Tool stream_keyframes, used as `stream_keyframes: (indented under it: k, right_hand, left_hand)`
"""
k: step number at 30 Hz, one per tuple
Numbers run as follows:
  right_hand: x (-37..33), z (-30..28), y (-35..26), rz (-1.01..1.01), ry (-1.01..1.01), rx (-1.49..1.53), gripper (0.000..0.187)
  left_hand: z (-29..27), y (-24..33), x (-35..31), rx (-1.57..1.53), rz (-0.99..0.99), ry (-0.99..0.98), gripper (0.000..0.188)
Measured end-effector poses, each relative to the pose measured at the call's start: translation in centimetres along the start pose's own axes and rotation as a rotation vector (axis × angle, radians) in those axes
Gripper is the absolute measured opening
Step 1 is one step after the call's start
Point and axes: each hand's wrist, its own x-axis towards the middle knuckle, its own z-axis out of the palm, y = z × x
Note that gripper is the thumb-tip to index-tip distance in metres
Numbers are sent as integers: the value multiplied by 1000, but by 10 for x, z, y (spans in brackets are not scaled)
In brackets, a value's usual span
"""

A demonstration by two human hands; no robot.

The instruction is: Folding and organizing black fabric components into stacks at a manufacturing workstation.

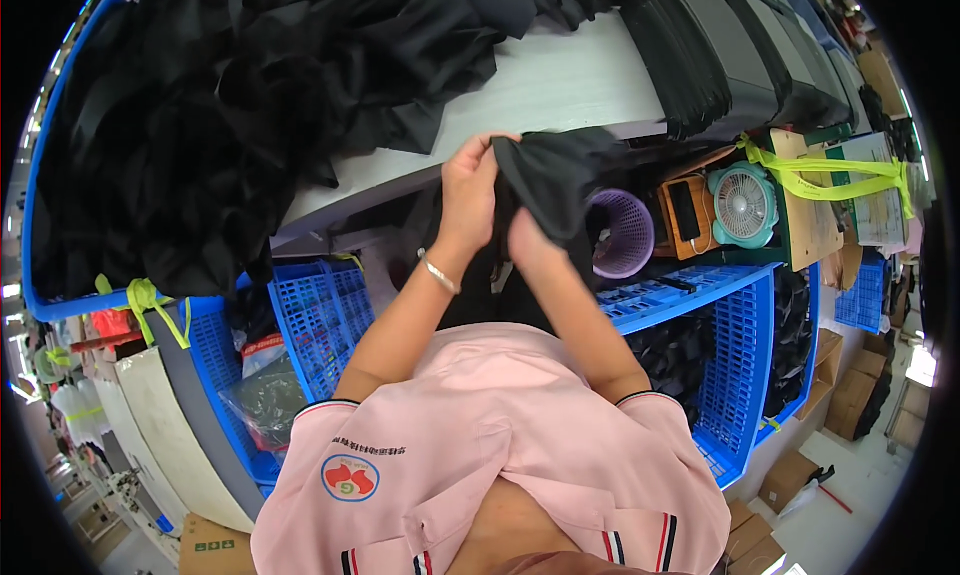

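A piece of black fabric (556, 180) hangs in front of me, just off the near edge of the white table (560, 70). My left hand (468, 190) is closed, its thumb and fingers pinching the fabric's upper left corner. Lower and to the right, my right hand (530, 240) reaches up beneath the cloth. The fabric covers its fingers, so their grip is hidden. Part of the cloth's right side is smeared by motion.
A large heap of black fabric pieces (240, 105) fills the left. Neat black stacks (690, 65) lie at the far right. Beside my right hand are a purple plastic basket (622, 237), a phone (684, 210), a small fan (744, 205) and blue crates (735, 375).
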Motion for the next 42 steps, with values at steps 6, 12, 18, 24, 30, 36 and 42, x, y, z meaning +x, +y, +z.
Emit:
stream_keyframes:
  k: [6,12,18,24,30,36,42]
  right_hand:
    - [-90,1,-59,265,-658,389,48]
    - [-76,-85,-32,632,-421,377,45]
    - [-42,-49,-62,-108,-208,-382,82]
    - [-20,-54,-61,599,-278,176,37]
    - [-52,-47,-75,857,-550,528,40]
    - [-3,-38,-65,113,-395,-185,24]
    - [-33,-6,-6,253,-619,-219,16]
  left_hand:
    - [-61,31,44,293,263,249,21]
    - [-35,63,20,398,369,245,13]
    - [6,39,-29,712,339,30,9]
    - [0,34,-47,645,278,-20,11]
    - [-46,43,-25,272,-87,102,28]
    - [-32,41,-75,-167,-624,-251,32]
    - [-45,16,-95,-48,-603,-474,44]
